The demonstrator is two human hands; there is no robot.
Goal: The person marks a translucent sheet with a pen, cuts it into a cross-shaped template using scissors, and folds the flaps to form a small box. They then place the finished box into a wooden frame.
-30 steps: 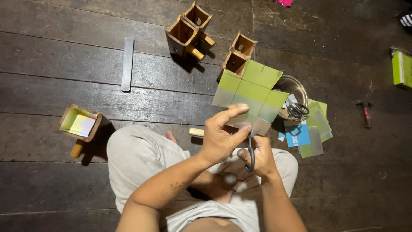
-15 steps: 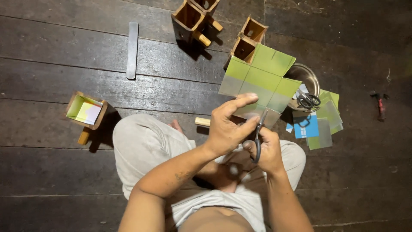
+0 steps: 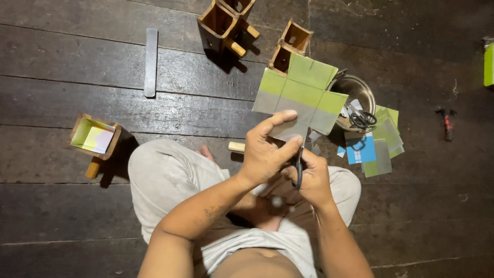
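Observation:
My left hand (image 3: pixel 267 149) pinches the lower edge of a cross-shaped sheet of green and grey paper (image 3: pixel 301 95), held up above my lap. My right hand (image 3: pixel 315 177) grips black scissors (image 3: pixel 298 170), whose blades point up into the sheet's bottom flap, right beside my left thumb. I sit cross-legged in light trousers on a dark plank floor.
Several open wooden boxes with peg handles (image 3: pixel 224 23) stand at the top, another paper-lined one (image 3: pixel 95 136) at the left. A grey flat bar (image 3: pixel 150 62) lies on the floor. A metal bowl (image 3: pixel 355 87) holding scissors, coloured paper sheets (image 3: pixel 378 144) and a small hammer (image 3: pixel 446 123) lie to the right.
The view has shifted slightly; the paper sheet and both hands stay together, the scissors working at the sheet's lower edge. Nothing was let go.

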